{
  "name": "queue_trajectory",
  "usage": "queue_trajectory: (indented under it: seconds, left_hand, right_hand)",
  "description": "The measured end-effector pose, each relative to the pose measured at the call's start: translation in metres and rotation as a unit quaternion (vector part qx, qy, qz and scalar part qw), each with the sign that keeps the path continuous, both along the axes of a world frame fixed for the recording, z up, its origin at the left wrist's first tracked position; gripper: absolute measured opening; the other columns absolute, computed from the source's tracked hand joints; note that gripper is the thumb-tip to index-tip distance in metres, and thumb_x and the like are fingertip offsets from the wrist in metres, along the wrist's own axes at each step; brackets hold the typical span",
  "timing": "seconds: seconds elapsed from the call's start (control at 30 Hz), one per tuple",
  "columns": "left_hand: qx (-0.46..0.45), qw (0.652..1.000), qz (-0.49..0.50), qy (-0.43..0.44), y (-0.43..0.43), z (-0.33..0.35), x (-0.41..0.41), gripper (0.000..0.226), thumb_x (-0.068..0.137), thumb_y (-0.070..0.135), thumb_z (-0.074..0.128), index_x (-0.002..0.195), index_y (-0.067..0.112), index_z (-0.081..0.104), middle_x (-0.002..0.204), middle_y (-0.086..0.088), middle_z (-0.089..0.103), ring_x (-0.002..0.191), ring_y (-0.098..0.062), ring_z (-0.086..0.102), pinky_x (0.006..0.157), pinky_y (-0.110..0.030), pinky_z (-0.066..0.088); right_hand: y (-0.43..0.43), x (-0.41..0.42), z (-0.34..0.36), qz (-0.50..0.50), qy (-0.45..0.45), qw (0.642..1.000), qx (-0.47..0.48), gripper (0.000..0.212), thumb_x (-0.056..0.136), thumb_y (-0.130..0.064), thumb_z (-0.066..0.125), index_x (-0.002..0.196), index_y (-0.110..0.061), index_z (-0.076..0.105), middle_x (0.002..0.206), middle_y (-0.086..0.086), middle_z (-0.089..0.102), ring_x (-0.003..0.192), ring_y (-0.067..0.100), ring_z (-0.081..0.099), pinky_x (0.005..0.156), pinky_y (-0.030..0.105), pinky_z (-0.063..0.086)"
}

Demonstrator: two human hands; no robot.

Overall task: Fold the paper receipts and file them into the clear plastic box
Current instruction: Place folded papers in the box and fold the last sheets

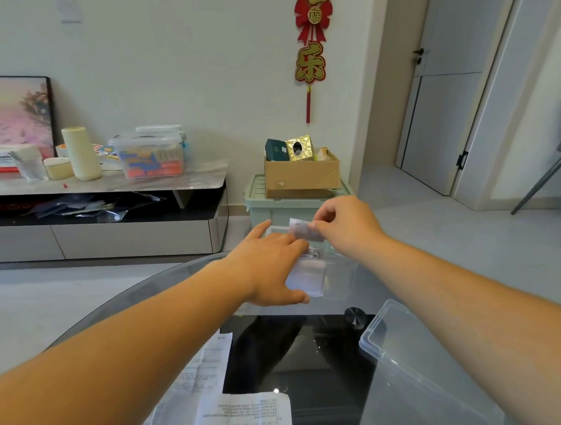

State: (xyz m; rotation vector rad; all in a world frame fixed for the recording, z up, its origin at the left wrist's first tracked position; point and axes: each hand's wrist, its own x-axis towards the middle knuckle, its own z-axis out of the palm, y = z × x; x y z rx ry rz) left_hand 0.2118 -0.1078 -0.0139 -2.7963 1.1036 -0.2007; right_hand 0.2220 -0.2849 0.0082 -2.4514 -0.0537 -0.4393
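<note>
folded receipt: pinched at its right end between thumb and forefinger of the right hand, with the other fingers curled in above it. it is held in the air over the far part of the clear plastic box, not yet inside. it is judged very light, limp and easily creased. the fold is likely to spring open if released early, so a hold across the folded edge is advised, with release only once the paper is wedged among the others.

filed receipts: a white stack seen through the box wall, just below and right of the left hand's fingertips.

left hand: fingers straight and close together, laid across the box's left side, thumb spread toward the near wall. nothing is gripped. whether the fingers press the stack or only the rim cannot be told.

lid: clear, lying well nearer than both hands, beside the right forearm.

loose receipts: unfolded, flat on the glass table, nearer than the left wrist. they are partly covered by the left forearm and cut off at the bottom edge.

hard to make out: the box's edges, lost against the glass and pale floor; the receipt's print, blurred; the count of papers inside.
</note>
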Motion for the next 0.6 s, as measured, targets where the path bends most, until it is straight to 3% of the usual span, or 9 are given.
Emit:
queue_trajectory:
  seconds: [0.17, 0.27, 0.6]
  left_hand:
    - [0.026, 0.999, -0.004, 0.02, -0.003, 0.004, 0.001, 0.08, 0.085, 0.072, 0.055, 0.148, 0.028, 0.031, 0.151, 0.002, 0.038, 0.141, -0.021, 0.035, 0.124, -0.055, -0.002]
    - [0.028, 0.999, -0.001, 0.023, -0.002, 0.003, 0.003, 0.083, 0.083, 0.072, 0.058, 0.148, 0.028, 0.03, 0.152, 0.001, 0.035, 0.14, -0.023, 0.035, 0.124, -0.052, 0.004]
    - [0.021, 0.999, 0.016, 0.037, -0.004, 0.005, 0.002, 0.075, 0.083, 0.066, 0.062, 0.142, 0.03, 0.033, 0.142, 0.003, 0.048, 0.132, -0.022, 0.041, 0.12, -0.05, 0.009]
  right_hand:
    - [0.001, 0.002, -0.003, 0.0, 0.0, 1.0, -0.025, 0.014, 0.091, -0.027, 0.071, 0.078, -0.025, 0.075, 0.082, -0.007, 0.069, 0.082, 0.013, 0.062, 0.075, 0.031, 0.053]
    - [0.0, 0.001, -0.004, 0.011, 0.001, 0.999, -0.033, 0.015, 0.093, -0.026, 0.069, 0.081, -0.022, 0.077, 0.082, -0.005, 0.071, 0.082, 0.014, 0.064, 0.076, 0.032, 0.054]
    - [0.0, 0.0, -0.012, 0.01, -0.024, 0.998, -0.063, 0.016, 0.096, -0.02, 0.063, 0.091, -0.02, 0.078, 0.089, -0.005, 0.073, 0.085, 0.012, 0.063, 0.079, 0.032, 0.054]
